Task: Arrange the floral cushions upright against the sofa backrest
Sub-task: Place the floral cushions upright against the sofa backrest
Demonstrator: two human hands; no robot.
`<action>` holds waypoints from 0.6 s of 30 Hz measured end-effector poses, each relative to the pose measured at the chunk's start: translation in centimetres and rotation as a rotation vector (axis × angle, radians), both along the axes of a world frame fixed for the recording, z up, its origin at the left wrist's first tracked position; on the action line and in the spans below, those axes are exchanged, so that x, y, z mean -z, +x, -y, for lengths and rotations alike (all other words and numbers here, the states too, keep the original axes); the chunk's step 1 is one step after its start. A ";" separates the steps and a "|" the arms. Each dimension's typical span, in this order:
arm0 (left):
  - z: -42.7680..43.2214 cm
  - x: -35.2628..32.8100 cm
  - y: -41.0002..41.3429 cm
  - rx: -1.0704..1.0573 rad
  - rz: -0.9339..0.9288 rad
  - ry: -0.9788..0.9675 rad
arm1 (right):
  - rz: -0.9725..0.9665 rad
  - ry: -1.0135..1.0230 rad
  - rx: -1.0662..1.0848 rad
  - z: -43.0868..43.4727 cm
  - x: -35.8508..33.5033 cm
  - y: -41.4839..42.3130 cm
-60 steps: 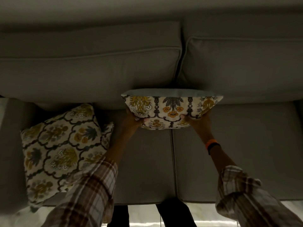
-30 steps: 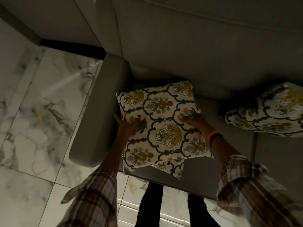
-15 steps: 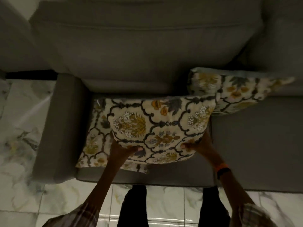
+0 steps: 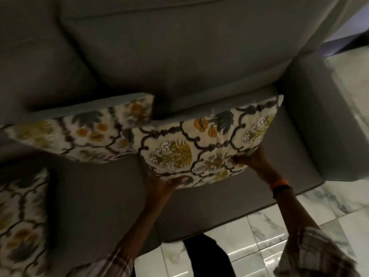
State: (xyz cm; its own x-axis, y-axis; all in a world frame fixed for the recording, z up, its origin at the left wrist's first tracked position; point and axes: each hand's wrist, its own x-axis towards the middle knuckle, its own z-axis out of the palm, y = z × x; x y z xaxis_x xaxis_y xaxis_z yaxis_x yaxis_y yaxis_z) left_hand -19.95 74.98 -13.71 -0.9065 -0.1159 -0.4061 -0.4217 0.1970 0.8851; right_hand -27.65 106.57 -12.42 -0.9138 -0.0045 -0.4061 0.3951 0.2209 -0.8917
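Nearest the camera: plaid sleeves (image 4: 311,254), marble floor tiles (image 4: 257,236), dark trouser leg between. Left hand (image 4: 169,181) under lower edge of held floral cushion (image 4: 201,144), thumb on front face, other fingers hidden behind. Right hand (image 4: 250,158) gripping lower right edge, fingers curled onto fabric; orange wristband (image 4: 279,183) on that wrist. Cushion lifted over grey seat (image 4: 103,196), upright, tilted, near right armrest (image 4: 311,124). Second floral cushion (image 4: 83,132) just left, standing against backrest (image 4: 179,52), corners overlapping. Third cushion (image 4: 20,222) at far left on seat, blurred.
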 end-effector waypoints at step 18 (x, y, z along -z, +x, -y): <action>-23.6 4.2 -22.5 0.315 -0.218 -0.079 | -0.051 0.049 0.110 -23.8 1.8 -22.4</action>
